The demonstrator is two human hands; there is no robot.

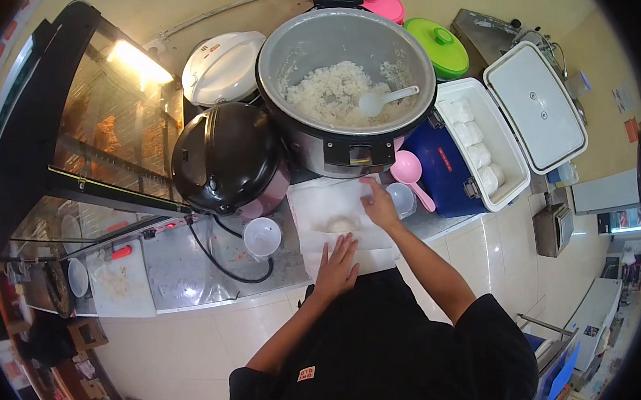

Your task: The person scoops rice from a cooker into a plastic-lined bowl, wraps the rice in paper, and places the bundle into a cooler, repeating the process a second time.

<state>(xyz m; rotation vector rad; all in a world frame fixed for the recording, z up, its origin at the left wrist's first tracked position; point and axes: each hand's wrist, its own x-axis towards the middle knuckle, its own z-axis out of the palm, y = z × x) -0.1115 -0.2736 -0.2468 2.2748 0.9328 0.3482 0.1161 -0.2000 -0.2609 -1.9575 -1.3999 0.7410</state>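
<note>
A sheet of white wrapping paper [312, 208] lies on the metal counter in front of the large rice cooker. On it sits a small rounded mound of white rice [341, 225]. My left hand [336, 266] rests on the paper just below the mound, fingers spread and fingertips at its near side. Over the paper's right edge is my right hand [381, 206], its thumb and forefinger apart. Beside it stand a small white bowl [402, 199] and a pink ladle [407, 168].
Behind the paper, the open rice cooker [361, 149] holds rice and a white paddle [388, 100]. A black-lidded cooker [228, 158] and a white cup [262, 237] stand left. A blue cooler [444, 165] with wrapped white bundles [481, 155] is right; a lit glass cabinet [118, 117] far left.
</note>
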